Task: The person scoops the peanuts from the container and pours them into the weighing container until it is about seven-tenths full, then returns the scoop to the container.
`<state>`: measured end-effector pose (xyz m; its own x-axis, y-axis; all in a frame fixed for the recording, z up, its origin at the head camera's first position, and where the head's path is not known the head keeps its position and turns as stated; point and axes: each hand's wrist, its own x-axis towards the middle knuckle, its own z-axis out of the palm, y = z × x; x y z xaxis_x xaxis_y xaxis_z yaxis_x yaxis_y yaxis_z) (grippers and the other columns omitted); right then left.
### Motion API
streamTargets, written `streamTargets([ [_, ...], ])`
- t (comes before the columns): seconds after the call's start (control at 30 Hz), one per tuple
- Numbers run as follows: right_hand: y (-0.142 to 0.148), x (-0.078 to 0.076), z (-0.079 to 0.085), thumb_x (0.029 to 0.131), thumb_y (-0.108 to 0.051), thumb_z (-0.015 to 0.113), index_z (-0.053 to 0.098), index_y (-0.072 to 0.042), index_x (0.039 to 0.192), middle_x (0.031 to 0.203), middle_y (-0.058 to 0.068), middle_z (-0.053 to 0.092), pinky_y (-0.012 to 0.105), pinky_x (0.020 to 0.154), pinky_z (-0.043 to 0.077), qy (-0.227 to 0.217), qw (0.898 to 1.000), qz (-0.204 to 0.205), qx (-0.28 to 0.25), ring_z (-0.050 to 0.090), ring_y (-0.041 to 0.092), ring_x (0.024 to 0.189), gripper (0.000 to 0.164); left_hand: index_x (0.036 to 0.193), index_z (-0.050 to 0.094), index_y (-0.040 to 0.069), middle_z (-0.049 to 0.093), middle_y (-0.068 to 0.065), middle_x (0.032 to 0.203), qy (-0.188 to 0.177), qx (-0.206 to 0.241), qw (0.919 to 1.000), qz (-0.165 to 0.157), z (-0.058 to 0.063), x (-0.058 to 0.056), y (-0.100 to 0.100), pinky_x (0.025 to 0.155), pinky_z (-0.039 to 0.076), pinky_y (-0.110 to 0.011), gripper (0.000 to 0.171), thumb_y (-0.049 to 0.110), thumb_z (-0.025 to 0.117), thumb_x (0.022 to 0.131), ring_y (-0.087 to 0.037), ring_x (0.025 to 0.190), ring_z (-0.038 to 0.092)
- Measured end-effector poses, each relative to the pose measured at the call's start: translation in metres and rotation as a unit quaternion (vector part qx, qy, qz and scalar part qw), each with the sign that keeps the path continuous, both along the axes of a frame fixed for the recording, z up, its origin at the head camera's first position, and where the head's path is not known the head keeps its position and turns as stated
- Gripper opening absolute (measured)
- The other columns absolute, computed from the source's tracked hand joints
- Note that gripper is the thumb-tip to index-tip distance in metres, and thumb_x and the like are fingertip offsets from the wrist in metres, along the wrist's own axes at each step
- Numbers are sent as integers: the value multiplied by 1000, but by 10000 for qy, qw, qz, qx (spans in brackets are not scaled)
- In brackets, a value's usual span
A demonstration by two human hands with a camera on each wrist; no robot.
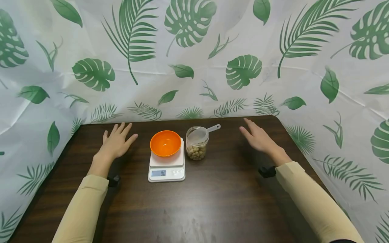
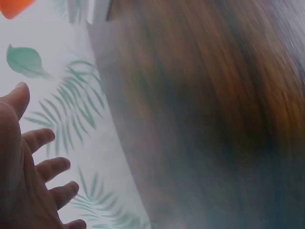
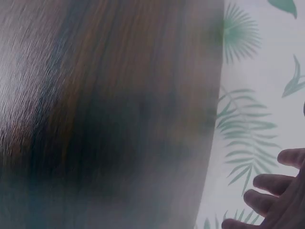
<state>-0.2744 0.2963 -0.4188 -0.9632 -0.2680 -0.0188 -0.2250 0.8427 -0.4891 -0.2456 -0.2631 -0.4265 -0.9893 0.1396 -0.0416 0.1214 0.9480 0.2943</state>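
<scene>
An orange bowl point(image 1: 165, 144) sits on a white kitchen scale point(image 1: 166, 172) whose display reads 0.0. Just right of the scale stands a clear jar point(image 1: 196, 151) partly filled with small light-brown pieces. A white measuring scoop point(image 1: 213, 128) lies across the jar's mouth, its handle sticking out to the right. My left hand point(image 1: 114, 143), fingers spread and holding nothing, hovers over the table left of the scale. To the right of the jar my right hand point(image 1: 260, 136) is held out with straight fingers, also holding nothing. Both hands are apart from the objects.
The dark wooden table point(image 1: 212, 202) ends at a back edge behind the scale and jar. White cloth point(image 1: 200, 91) printed with green leaves hangs behind it and along both sides. Dark bands sit at both wrists, next to the cream sleeves.
</scene>
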Motion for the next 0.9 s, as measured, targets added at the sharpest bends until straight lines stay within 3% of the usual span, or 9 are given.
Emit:
streamTargets([
  [0.23,-16,7,10,110,-55,30,20,-4,163,159,28,34,65,110,32,223,9988,10,-439,42,49,138,75,164,22,9,17,-27,166,206,158,9995,-180,11,2,21,114,1,-73,78,62,30,107,-49,151,11],
  [0.6,-41,19,19,111,-49,36,34,-6,158,146,25,52,61,101,44,527,9939,314,-917,55,43,127,64,160,34,5,29,-25,162,630,633,9949,-466,22,7,52,115,8,-71,73,57,33,109,-44,149,25],
  [0.9,-64,34,23,112,-38,44,49,-4,145,121,13,69,52,84,54,938,9765,654,-1826,69,32,105,48,155,45,7,43,-18,156,785,866,9887,-944,33,19,93,113,14,-69,67,53,46,106,-39,143,36],
])
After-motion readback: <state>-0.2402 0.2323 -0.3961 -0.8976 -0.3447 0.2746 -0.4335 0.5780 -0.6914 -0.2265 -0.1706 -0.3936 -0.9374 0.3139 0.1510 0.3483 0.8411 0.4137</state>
